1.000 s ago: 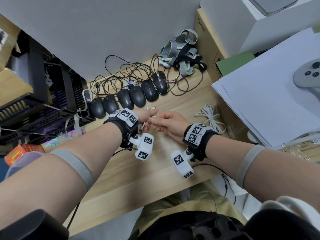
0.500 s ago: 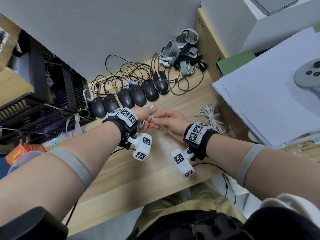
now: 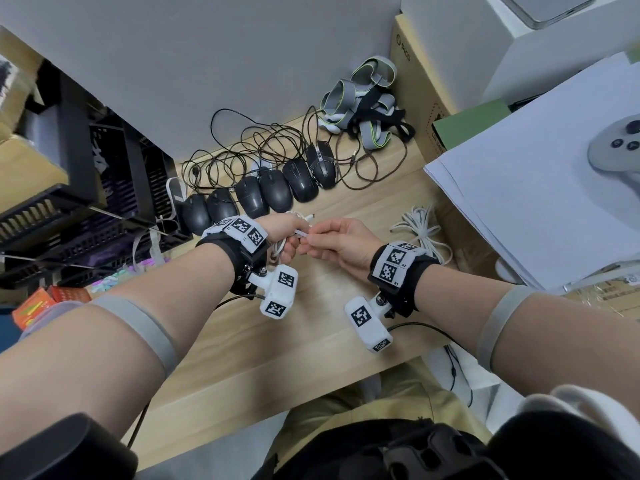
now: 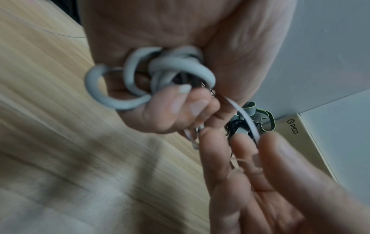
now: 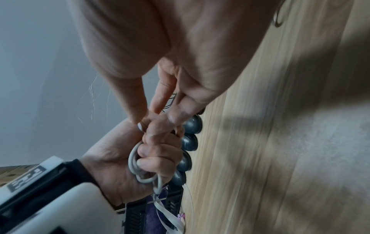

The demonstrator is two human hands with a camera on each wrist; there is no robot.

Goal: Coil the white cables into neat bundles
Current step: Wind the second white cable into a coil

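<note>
My left hand [image 3: 289, 233] grips a coiled white cable [image 4: 152, 74] in its fist above the wooden desk [image 3: 311, 334]; its loops stick out below the curled fingers [image 5: 152, 156]. A plug end [image 3: 309, 215] pokes out above the fist. My right hand [image 3: 313, 241] pinches a thin flat white tie strip [image 4: 246, 118] that runs from the bundle, fingertips close against the left fist. The coiled white cable [image 5: 136, 166] also shows in the right wrist view. A second white cable [image 3: 420, 230] lies loosely bunched on the desk to the right.
A row of black mice [image 3: 270, 192] with tangled black cords [image 3: 263, 143] lies behind the hands. Grey straps [image 3: 363, 102] and a cardboard box [image 3: 415, 74] sit at the back right, a paper stack [image 3: 536, 188] at right, black crates [image 3: 86, 188] at left.
The right hand has drawn slightly rightward from the left fist, so the white strip now shows stretched between them. The left hand still grips the coil.
</note>
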